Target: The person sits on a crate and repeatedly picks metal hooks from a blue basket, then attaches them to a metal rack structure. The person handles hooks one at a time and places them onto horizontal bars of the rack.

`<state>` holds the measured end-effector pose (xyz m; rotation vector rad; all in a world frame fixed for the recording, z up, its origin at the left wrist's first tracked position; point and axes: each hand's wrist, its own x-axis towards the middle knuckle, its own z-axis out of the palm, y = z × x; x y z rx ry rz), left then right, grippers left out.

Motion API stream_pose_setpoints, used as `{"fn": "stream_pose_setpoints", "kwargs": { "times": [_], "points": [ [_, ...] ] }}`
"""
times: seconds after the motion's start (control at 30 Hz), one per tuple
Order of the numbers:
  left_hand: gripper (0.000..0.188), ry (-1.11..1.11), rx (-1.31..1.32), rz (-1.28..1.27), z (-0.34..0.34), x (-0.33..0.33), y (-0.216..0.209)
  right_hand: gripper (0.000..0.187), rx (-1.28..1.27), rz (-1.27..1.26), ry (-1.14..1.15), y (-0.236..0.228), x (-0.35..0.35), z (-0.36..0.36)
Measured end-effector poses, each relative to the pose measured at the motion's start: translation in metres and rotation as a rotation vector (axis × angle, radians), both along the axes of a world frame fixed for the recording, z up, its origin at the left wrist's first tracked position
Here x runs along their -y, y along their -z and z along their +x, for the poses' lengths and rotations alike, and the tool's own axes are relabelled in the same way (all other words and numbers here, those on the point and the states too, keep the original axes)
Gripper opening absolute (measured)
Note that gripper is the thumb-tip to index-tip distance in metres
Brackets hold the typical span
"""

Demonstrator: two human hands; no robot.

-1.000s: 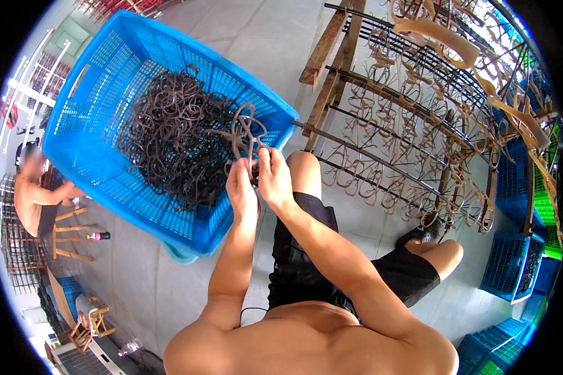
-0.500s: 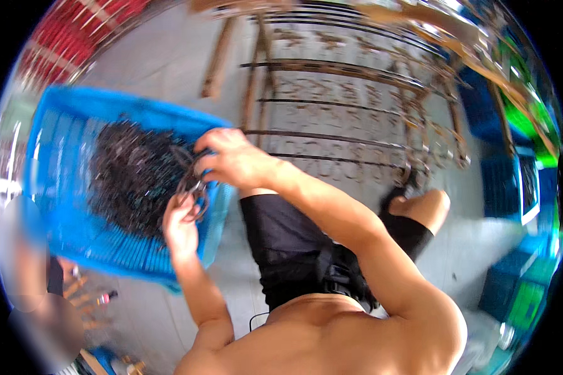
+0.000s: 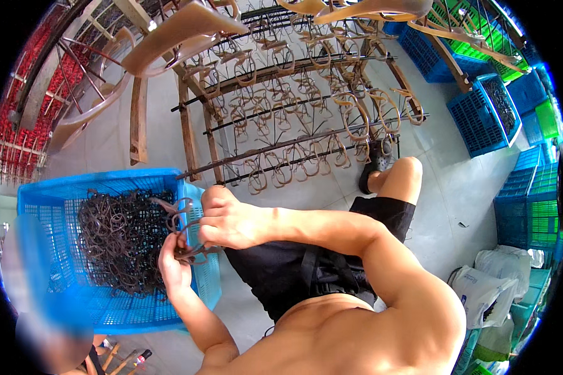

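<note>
- Landmark: blue crate (image 3: 56, 206), plastic mesh walls, sitting on the pale floor at the person's left knee.
- Crate holds a tangled heap of dark brown loops (image 3: 122, 240), thin ring-like pieces, piled toward its near-right half.
- Left hand (image 3: 175, 265) at the crate's right rim, fingers curled tight round a small bunch of loops (image 3: 191, 250) lifted off the heap.
- Right hand (image 3: 228, 219) just above that same rim, touching the left hand; fingers pinched closed on the same bunch. A few strands (image 3: 172, 209) arc up from it over the heap.
- So both grips are narrow, both holding the bunch; it hangs over the crate's right edge, clear of the pile below.
- Beyond the crate, further from the person: a wooden rack (image 3: 187, 125) with dark horizontal rods (image 3: 306, 140); tan loops (image 3: 350, 119) hang in rows along them.
- Right of the rack, well away from the crate: stacked blue and green crates (image 3: 525, 187); one open blue crate (image 3: 481, 119) has dark pieces inside.
- Pale sacks (image 3: 488, 290) lie on the floor below those stacks.
- Person sits, black shorts (image 3: 306, 262), right knee raised toward the rack.
</note>
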<state>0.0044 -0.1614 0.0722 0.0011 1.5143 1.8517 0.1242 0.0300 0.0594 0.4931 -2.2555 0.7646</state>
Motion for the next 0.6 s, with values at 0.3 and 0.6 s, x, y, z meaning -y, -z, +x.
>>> {"fn": "stream_pose_setpoints", "kwargs": {
  "times": [0.3, 0.6],
  "points": [
    [0.013, 0.207, -0.641, -0.143, -0.018, 0.009, 0.005, 0.013, -0.282, -1.580, -0.020, -0.037, -0.061, 0.076],
    [0.020, -0.149, -0.535, -0.308, -0.055, 0.040, 0.041, 0.023, -0.189, -1.350, 1.161, 0.037, -0.144, 0.072]
  ]
}}
